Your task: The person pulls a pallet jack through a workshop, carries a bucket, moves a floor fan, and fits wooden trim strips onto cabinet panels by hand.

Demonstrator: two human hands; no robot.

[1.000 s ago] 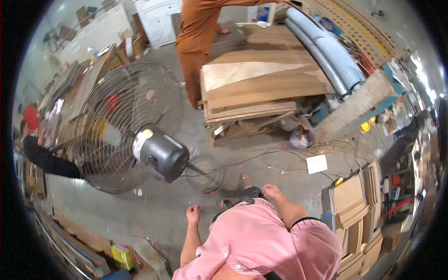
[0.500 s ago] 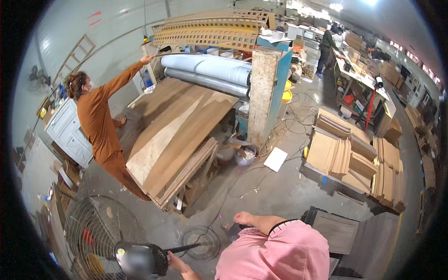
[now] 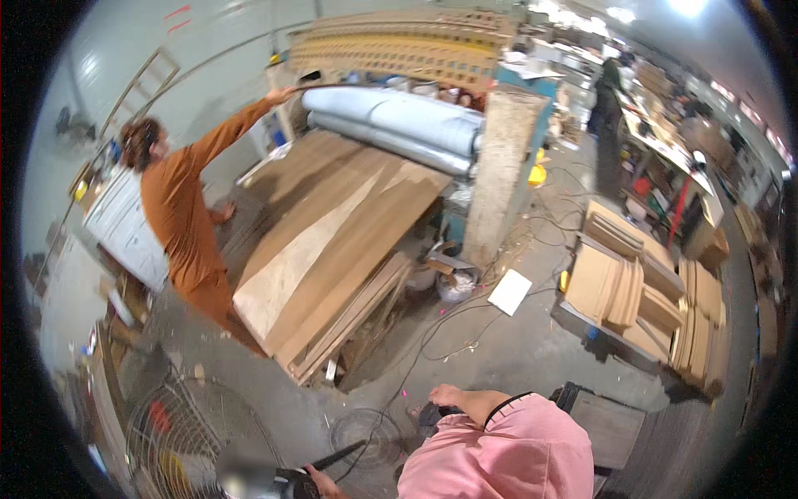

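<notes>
My left hand point(image 3: 324, 482) is at the lower edge, closed around the neck of a black pedestal fan point(image 3: 274, 481), beside the motor housing. The fan's wire cage point(image 3: 187, 432) tilts toward the lower left, and its round base point(image 3: 366, 431) stands on the floor. My right hand point(image 3: 446, 396) hangs over the floor in front of my pink sleeve point(image 3: 507, 441), fingers curled in, with nothing seen in it. Ahead, a veneered wooden sheet point(image 3: 332, 241) lies on a stack of boards point(image 3: 353, 320), its far end by light-blue rollers point(image 3: 399, 114).
A co-worker in rust-brown clothes point(image 3: 183, 216) stands left of the boards, one arm stretched to the roller machine. Cables point(image 3: 428, 337), a bucket point(image 3: 455, 285) and a white sheet point(image 3: 509, 293) lie on the floor. Brown panels point(image 3: 607, 283) are stacked right; dark boards point(image 3: 665, 457) stand nearby.
The view has shifted, so the boards and machine sit farther right. The fan and my left hand appear lower in the picture. The co-worker keeps the same reach.
</notes>
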